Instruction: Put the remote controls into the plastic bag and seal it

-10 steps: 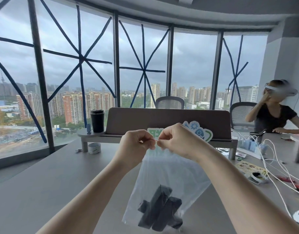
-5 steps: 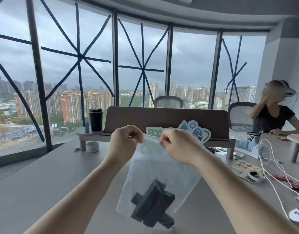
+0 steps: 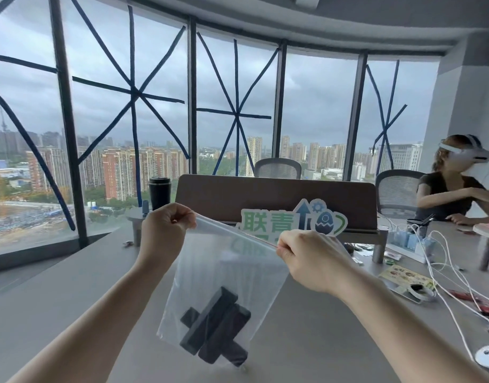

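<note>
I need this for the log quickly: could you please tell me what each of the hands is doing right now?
Left hand: closed, pinching the plastic bag at its top left corner.
Right hand: closed, pinching the bag's top edge further right.

One legible text noted: green characters "联青" on a white cut-out sign (image 3: 291, 220) standing against the brown desk divider (image 3: 275, 196), beside a blue arrow, gear and egg emblem; lower characters are hidden behind the bag (image 3: 226, 272).

Bare forearms, no sleeves; left hand (image 3: 165, 230), right hand (image 3: 309, 258)
</note>
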{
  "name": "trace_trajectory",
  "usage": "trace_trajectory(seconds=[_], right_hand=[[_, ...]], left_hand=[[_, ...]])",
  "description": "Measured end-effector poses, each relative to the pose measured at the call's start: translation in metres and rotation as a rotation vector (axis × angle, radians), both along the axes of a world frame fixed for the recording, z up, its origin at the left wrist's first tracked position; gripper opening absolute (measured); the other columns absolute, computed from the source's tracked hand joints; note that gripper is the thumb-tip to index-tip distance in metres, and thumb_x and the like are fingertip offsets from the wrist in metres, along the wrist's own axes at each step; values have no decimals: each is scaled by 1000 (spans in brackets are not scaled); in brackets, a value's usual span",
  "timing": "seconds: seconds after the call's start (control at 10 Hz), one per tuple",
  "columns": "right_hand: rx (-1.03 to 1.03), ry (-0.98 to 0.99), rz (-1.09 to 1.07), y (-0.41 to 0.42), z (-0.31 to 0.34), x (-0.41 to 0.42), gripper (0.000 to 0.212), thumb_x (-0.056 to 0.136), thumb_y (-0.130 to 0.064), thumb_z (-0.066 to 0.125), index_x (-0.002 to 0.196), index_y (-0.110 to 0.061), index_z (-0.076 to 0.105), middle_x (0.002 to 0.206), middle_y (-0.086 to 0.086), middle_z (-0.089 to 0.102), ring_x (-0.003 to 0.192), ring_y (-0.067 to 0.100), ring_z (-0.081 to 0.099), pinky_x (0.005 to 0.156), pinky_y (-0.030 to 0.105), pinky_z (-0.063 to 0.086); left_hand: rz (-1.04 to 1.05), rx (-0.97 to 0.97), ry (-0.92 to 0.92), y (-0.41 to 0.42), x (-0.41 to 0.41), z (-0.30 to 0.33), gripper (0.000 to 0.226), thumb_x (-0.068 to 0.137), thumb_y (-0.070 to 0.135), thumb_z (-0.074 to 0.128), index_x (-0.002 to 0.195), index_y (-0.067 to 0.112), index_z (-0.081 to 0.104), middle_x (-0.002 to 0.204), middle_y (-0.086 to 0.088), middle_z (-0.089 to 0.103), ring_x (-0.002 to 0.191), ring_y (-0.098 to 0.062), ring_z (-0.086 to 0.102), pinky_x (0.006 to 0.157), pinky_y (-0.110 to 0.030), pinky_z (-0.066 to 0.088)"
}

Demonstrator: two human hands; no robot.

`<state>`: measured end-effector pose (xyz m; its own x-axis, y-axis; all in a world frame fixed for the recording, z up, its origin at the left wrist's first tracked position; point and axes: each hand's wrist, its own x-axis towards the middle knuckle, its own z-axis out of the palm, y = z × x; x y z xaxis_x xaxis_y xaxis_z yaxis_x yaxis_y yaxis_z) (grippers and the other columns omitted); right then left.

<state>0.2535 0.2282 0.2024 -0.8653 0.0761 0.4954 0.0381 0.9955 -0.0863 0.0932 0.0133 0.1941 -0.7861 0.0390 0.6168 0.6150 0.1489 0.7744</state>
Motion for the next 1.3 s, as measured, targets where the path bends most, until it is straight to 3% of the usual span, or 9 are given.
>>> trace_trajectory(seconds=[0.2, 0.3, 0.4, 0.6, 0.8, 1.0, 1.1, 1.2, 1.3], right_hand=[[22, 33, 6, -8, 6, 0, 25, 98, -38, 44, 75, -28, 47, 86, -6, 63, 74, 19, 52, 67, 33, 36], [6, 91, 20, -13, 10, -9, 29, 97, -41, 46, 72, -28, 44, 76, -9, 55, 69, 19, 53, 65, 33, 37], [-23, 151, 15, -14, 9, -43, 32, 97, -43, 48, 73, -22, 50, 77, -3, 63, 70, 24, 60, 64, 35, 44], [-199, 141, -19, -26, 1, -174, 32, 95, -38, 56, 76, -13, 60, 70, 3, 67, 72, 31, 63, 61, 34, 47], [-450, 319, 98, -50, 11, -269, 25, 88, -30, 67, 68, -15, 69, 57, -5, 68, 62, 13, 64, 62, 29, 50], [-520, 108, 86, -69, -79, -285, 22, 82, -32, 70, 66, -17, 69, 63, -3, 71, 62, 17, 60, 56, 29, 43], [-552, -82, 107, -76, -122, -272, 17, 82, -29, 72, 69, -18, 73, 64, -4, 69, 55, 14, 59, 55, 26, 41], [-635, -276, 145, -83, -143, -250, 6, 82, -27, 71, 79, -22, 73, 70, -9, 69, 38, 9, 54, 50, 21, 45], [-740, -249, 175, -76, -138, -216, 17, 87, -28, 67, 103, -23, 72, 91, -8, 74, 38, 12, 57, 56, 15, 48]], left_hand=[[-13, 40, -9, -11, -10, -1, 25, 81, 1, 63, 62, 17, 67, 40, 7, 55, 42, -19, 40, 53, -29, 36], [-61, 113, -52, -20, -22, -1, 26, 82, -1, 62, 61, 15, 66, 50, -10, 54, 37, -15, 37, 46, -24, 33], [-65, 151, -110, -26, -46, -8, 22, 84, -4, 59, 67, 8, 64, 51, -7, 54, 31, -9, 37, 36, -16, 30], [-28, 142, -248, -38, -122, -15, 17, 92, 3, 54, 78, 10, 60, 74, -7, 65, 39, -7, 60, 41, -24, 51], [-45, 328, -280, -63, -204, -1, 23, 92, -2, 52, 77, 13, 58, 81, -9, 65, 72, -24, 67, 68, -35, 58], [22, 313, -373, -88, -238, -88, 23, 86, -4, 60, 72, 14, 64, 75, -13, 67, 78, -31, 65, 75, -34, 58], [30, 265, -436, -101, -230, -144, 23, 85, -4, 60, 73, 14, 64, 76, -15, 66, 76, -28, 65, 70, -24, 58], [54, 165, -498, -115, -212, -174, 16, 85, -2, 61, 83, 11, 68, 75, -13, 67, 74, -29, 63, 80, -39, 56], [164, 58, -485, -134, -186, -192, 27, 86, -1, 57, 108, 11, 67, 93, -13, 71, 78, -27, 64, 84, -47, 54]])
